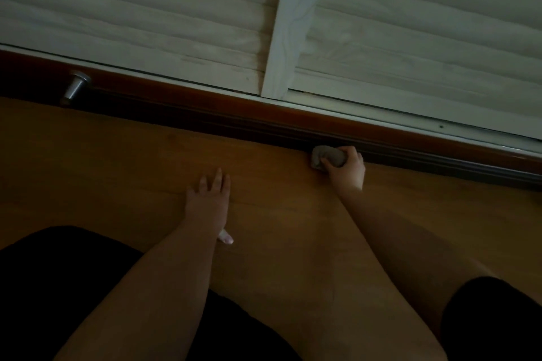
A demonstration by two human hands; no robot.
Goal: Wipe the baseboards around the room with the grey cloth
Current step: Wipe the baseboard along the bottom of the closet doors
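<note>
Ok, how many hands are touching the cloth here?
1. The right hand grips the grey cloth against the baseboard; the left hand lies flat on the floor, apart from it.

The left hand (208, 195) lies flat on the floor (117, 161), well apart from the right hand (346, 168), which sits farther forward and holds the cloth (327, 157) against the baseboard (264, 123) where it meets the floor. The baseboard runs across beyond both hands, with the slatted shutters (146, 23) behind and above it and their upright post (289, 23) between the two hands' lines. A door stop (74, 88) stands out from the baseboard far to the left of the left hand.
</note>
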